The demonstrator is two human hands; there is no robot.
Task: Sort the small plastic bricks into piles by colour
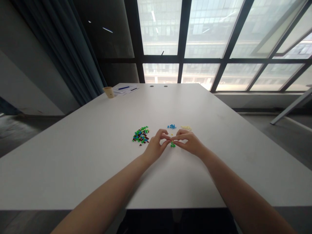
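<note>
My left hand [156,142] and my right hand [190,142] meet above the table, thumb and forefinger of each pinched at the same spot. What sits between the fingertips is too small to make out. Just below them lies a little group of green bricks [173,145], and a small yellow brick [172,134] is beyond the fingertips. To the left of my left hand spreads a mixed pile of tiny green, blue, brown and yellow bricks [140,135]. Past my hands are a blue brick cluster [172,126] and a pale yellow brick cluster [186,128], the latter behind my right hand.
The white table [97,162] reaches toward tall windows. At its far left stand a tan paper cup [109,92] and papers [124,90] with a blue pen [123,87] on them. Two dark round discs lie near the far edge. A dark curtain [63,48] hangs left.
</note>
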